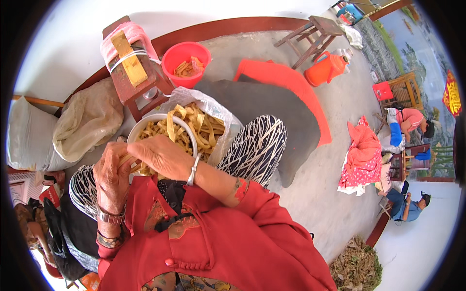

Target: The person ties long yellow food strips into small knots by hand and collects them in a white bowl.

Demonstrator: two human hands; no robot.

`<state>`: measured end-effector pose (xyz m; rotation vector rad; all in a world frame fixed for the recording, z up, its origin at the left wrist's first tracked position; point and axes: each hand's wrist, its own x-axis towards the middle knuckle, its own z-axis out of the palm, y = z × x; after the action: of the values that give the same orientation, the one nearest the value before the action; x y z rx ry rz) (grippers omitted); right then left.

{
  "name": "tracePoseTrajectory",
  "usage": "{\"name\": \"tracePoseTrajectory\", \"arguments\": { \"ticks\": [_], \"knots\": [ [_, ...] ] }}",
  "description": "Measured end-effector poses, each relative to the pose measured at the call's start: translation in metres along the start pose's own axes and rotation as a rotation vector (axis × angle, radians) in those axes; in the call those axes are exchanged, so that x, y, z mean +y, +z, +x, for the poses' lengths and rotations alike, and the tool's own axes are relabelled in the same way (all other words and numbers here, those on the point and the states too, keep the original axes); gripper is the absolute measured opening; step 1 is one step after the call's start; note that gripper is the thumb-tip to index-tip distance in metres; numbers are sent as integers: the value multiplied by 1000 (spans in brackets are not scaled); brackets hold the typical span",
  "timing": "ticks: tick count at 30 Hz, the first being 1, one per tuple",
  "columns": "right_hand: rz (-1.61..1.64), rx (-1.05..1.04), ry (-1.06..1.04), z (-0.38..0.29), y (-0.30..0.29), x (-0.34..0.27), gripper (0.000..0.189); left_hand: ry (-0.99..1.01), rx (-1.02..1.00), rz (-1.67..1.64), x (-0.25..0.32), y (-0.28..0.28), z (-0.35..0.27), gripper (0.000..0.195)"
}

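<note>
My left hand (112,172), with a watch at its wrist, is closed around a small bunch of pale yellow strips (126,160). My right hand (162,154), wearing a silver bangle, meets it at the fingertips and grips the same strips; its fingers are mostly hidden. Under the hands, between my knees, a white bowl (194,135) holds short yellowish-brown pieces (154,131). A clear plastic bag (226,136) beside the bowl contains long, curling dried strips (206,125), some lying over the bowl's rim.
A red wooden bench (125,82) carries a wood block (129,60) tied with white cord and a pink towel (134,31). Near it stand a pink basin (187,49) with slices and filled sacks (31,138). Orange flask (326,67), stool (320,31) and two seated people (407,207) are farther right.
</note>
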<state>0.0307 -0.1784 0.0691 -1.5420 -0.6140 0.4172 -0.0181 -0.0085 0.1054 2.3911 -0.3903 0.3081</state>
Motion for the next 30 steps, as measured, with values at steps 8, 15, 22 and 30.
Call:
{"name": "tracePoseTrajectory", "arguments": {
  "ticks": [8, 15, 22, 30],
  "knots": [
    [-18, 137, -197, -10, 0, 16, 32, -500, -4, -1305, -2, 20, -4, 35],
    [141, 35, -171, -12, -6, 34, 35, -332, -58, -897, -4, 25, -15, 49],
    [224, 115, -154, -11, -2, 39, 35, -197, -29, -399, 10, 43, 0, 44],
    [128, 235, 4, -17, -12, 30, 46, -571, -177, -1298, -4, 53, -5, 55]
  ]
}}
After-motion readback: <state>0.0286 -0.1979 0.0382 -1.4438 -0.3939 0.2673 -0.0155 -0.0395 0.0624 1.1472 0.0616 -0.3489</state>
